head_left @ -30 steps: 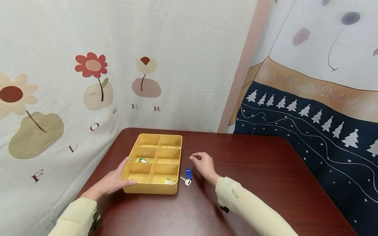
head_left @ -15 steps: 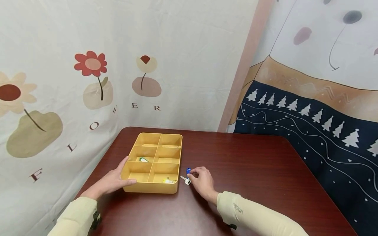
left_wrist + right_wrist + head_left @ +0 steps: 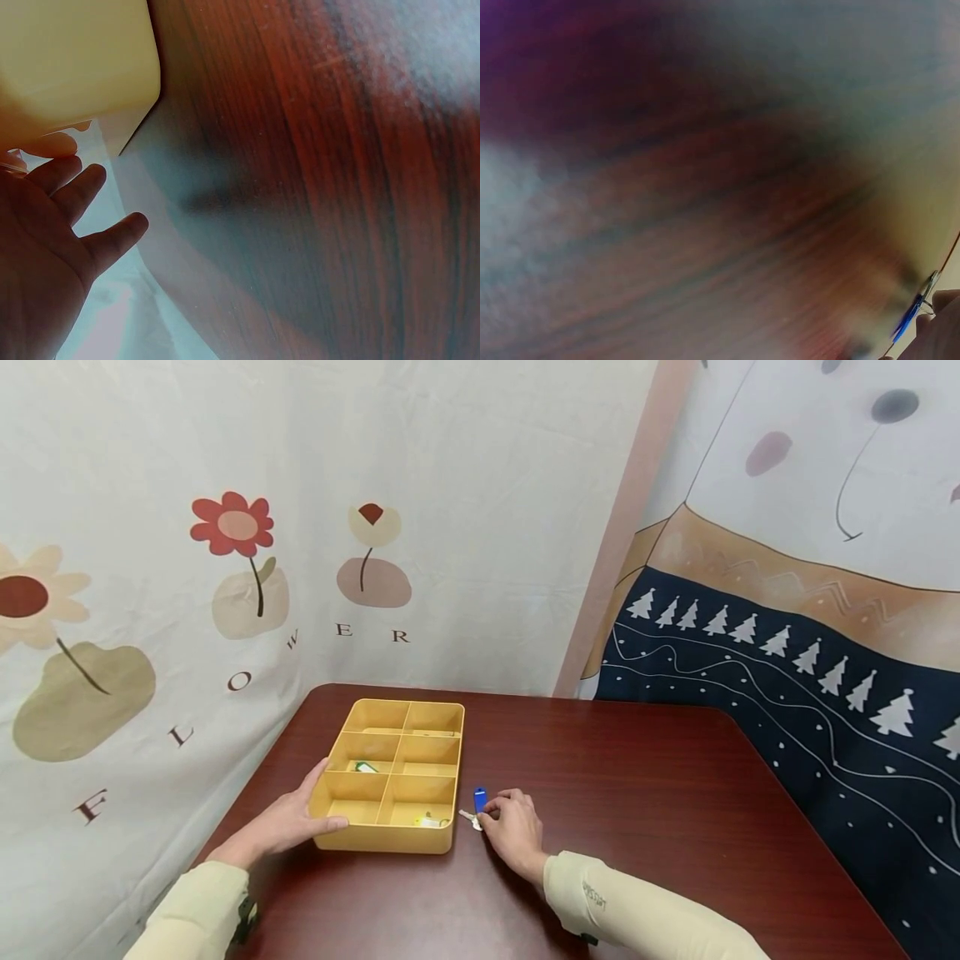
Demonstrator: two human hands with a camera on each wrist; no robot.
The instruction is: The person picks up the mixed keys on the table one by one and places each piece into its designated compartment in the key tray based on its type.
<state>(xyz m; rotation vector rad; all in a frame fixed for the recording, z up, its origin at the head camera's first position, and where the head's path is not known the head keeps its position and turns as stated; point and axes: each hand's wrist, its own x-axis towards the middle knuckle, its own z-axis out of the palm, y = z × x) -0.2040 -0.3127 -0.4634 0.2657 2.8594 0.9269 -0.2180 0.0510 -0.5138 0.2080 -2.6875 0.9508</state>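
Note:
A yellow divided storage box point(image 3: 382, 837) stands on the table. My left hand point(image 3: 281, 822) rests against its near left corner, thumb along the front wall and fingers on the left side; in the left wrist view several fingers point(image 3: 116, 244) are spread and fairly straight. Right of the box lies a silver key point(image 3: 469, 818) with a blue key tag point(image 3: 480, 799). My right hand point(image 3: 516, 831) pinches at the key's head with thumb and forefinger, which partly cover it. The right wrist view catches the blue tag point(image 3: 907, 321) beside the fingers at its lower right edge.
Inside the box, a green-and-white tag point(image 3: 365, 767) lies in the middle left compartment and a yellow-and-white tag point(image 3: 429, 821) in the near right one. Something small is partly hidden in the far right one. Printed curtains hang behind the dark red table point(image 3: 637, 793).
My right hand has come down and toward me from above the blue tag to the key's head, its fingertips now closing there. The left hand and the box stay put.

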